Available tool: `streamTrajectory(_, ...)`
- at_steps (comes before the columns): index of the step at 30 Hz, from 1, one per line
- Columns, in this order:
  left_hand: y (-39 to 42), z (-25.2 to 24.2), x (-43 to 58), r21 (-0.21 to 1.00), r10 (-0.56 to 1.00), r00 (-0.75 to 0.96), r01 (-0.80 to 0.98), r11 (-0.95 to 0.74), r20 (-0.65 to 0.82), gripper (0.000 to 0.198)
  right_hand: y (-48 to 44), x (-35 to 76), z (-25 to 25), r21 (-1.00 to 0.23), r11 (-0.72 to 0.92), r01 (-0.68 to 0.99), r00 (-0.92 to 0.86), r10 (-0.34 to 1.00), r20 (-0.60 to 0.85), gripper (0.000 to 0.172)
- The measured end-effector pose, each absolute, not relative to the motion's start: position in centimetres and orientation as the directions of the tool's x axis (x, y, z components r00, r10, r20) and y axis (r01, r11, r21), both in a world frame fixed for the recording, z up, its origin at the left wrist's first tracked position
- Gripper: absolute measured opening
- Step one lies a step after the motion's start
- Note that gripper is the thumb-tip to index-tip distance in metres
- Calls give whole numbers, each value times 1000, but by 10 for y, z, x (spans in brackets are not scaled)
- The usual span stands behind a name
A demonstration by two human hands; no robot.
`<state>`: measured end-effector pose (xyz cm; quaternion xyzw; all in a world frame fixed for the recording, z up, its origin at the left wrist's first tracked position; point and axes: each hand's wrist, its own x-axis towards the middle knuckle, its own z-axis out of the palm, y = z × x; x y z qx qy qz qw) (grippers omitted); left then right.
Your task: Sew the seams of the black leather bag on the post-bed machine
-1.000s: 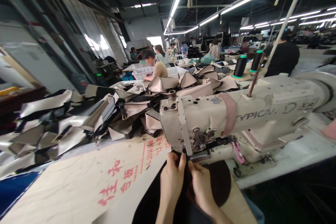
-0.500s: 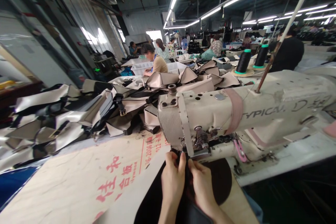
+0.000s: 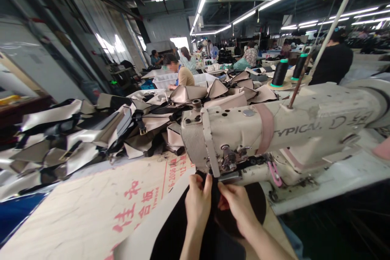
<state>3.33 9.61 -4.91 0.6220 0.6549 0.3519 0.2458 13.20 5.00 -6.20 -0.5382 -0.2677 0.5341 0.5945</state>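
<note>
A black leather-like piece with an off-white side (image 3: pixel 152 217) lies under the head of a sewing machine (image 3: pixel 225 138). My left hand (image 3: pixel 197 201) pinches its black part close to the needle area, thumb and fingers pointing forward. To the right, my right hand (image 3: pixel 239 207) grips the black material between thumb and curled fingers, a little nearer to me. A dark rounded flap (image 3: pixel 257 201) of the work shows beyond the right hand. The needle and presser foot are mostly hidden by the machine head and my fingertips.
A plywood board (image 3: pixel 100 203) with red print forms the work surface at left. Behind it is a heap of beige and black sewn pieces (image 3: pixel 91 126). Two black thread cones (image 3: pixel 279 74) stand behind the machine. Co-workers (image 3: pixel 184 74) sit farther back.
My right hand has moved slightly back and apart from the left, its curled fingers showing more. The left hand stays by the needle area. The view has shifted a little.
</note>
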Motion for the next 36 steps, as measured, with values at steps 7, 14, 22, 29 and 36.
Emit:
streamTrajectory(7, 101, -61, 33, 824, 985, -97, 563, -64, 143, 28, -18, 313, -39, -623, 96, 777, 481, 548, 685, 28)
streamTrajectory(14, 101, -64, 32, 846, 987, -95, 531, -57, 126, 26, -41, 409, -71, -67, -67, 996, 92, 532, 842, 38)
streamTrajectory(22, 97, -66, 33, 850, 985, -84, 519, -88, 153, 30, -51, 392, -122, -97, -45, 994, 105, 552, 827, 42)
streamTrajectory(29, 96, -67, 32, 866, 981, -86, 487, -112, 174, 37, -47, 394, -64, -185, -90, 979, 205, 487, 849, 31)
streamTrajectory(36, 96, -69, 33, 874, 981, -102, 476, -100, 168, 36, -1, 218, -59, -884, 92, 459, 163, 969, 185, 28)
